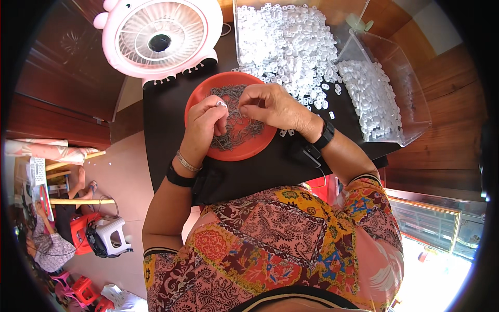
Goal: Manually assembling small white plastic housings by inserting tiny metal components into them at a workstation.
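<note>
Left hand [204,118]: pinched at thumb and forefinger around a small white piece [222,103], over the left half of the bowl.
Right hand [275,106]: bent over the bowl's right half, fingertips drawn together; cannot tell whether around anything.
Red bowl [254,149]: directly beneath both hands, scattered inside with thin grey pins [224,142].
Gap between hands: narrow, above the pins.
Bowl rim: curving just outside the left knuckles, passing under the right hand.
Dark tabletop [165,130]: stretching left of the grip to a straight edge; near edge below the grip, close to a patterned shirt [270,239].
White heap [291,44]: beyond the right hand, spread from a clear box to just beside the bowl; mostly two-holed pieces.
Second clear box [416,99]: farther right of the right hand, partly filled with white pieces.
Pink fan [160,42]: beyond the left hand, near the table's far left corner.
Pale floor [130,177]: left of the table, lower than the grip.
Far left: seated person [52,252], white stool [112,236], black bag [96,240].
Wooden panels [442,104]: right of the boxes.
Black wristbands [325,135]: one per wrist, markings too small to read.
</note>
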Motion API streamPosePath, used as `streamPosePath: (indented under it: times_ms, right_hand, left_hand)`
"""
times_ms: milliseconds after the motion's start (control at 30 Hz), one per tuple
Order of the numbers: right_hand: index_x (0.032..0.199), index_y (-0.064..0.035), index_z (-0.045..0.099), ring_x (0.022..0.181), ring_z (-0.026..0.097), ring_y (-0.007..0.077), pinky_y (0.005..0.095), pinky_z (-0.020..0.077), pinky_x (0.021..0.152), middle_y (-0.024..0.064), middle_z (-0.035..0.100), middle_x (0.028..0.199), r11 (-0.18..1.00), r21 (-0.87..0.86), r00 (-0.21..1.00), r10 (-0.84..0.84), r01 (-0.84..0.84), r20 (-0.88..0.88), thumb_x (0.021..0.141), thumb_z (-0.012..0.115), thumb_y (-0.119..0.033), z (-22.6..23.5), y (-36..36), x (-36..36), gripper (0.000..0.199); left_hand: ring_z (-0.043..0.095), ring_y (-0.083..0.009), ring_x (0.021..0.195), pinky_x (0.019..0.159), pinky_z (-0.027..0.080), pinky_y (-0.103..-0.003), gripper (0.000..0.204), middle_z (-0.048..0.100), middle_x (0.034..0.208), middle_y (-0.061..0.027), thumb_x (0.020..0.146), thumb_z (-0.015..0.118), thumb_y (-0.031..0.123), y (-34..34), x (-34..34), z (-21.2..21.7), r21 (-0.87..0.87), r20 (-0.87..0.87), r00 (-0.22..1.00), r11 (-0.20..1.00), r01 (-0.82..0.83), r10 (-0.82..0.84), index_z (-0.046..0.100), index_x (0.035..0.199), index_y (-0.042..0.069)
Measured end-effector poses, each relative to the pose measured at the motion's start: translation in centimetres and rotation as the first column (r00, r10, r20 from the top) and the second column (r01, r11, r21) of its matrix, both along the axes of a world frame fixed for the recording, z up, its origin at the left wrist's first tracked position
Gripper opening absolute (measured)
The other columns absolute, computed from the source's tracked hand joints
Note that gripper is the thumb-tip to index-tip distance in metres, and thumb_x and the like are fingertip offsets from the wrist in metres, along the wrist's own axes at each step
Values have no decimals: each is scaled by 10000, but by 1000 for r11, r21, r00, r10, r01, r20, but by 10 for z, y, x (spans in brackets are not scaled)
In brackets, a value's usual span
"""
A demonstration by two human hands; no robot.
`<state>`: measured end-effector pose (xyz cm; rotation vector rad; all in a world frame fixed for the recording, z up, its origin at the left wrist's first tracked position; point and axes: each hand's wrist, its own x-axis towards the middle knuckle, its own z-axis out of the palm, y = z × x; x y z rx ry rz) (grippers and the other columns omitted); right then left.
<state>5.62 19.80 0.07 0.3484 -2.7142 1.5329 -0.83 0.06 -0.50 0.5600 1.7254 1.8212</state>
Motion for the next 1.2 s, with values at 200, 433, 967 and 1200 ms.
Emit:
streamPosePath:
  times_ms: [200,433,967,1200]
  right_hand:
    - [877,11,599,702,540,67,222,455,650,2,596,758,952,-303,987,-1,50,160,918,561,-88,2,-1,-1,113]
    - [859,-30,626,673,587,163,279,479,645,45,621,765,994,-55,995,-96,94,-41,862,623,-136,-6,4,-3,107]
    - [815,-87,626,858,589,261,367,495,740,71,587,848,796,601,941,145,73,-307,748,640,-136,-6,-8,2,84]
    - [835,-74,623,875,598,262,359,497,756,80,604,864,731,677,949,147,85,-278,763,614,-141,-11,-7,0,99]
  left_hand:
    - [500,-72,561,505,380,-204,178,550,650,-6,872,517,153,1,2,2,21,-49,997,998,52,-51,575,745,43]
    - [538,-76,650,556,414,-212,197,578,731,-16,887,496,151,3,6,5,30,-181,982,999,-43,47,577,756,28]
    - [490,-82,581,541,382,-222,208,539,650,-16,882,457,136,0,3,1,61,-93,995,998,-25,31,524,713,34]
    - [493,-81,584,536,381,-219,207,542,654,-15,880,462,141,1,3,0,51,-87,996,999,-18,22,526,714,34]
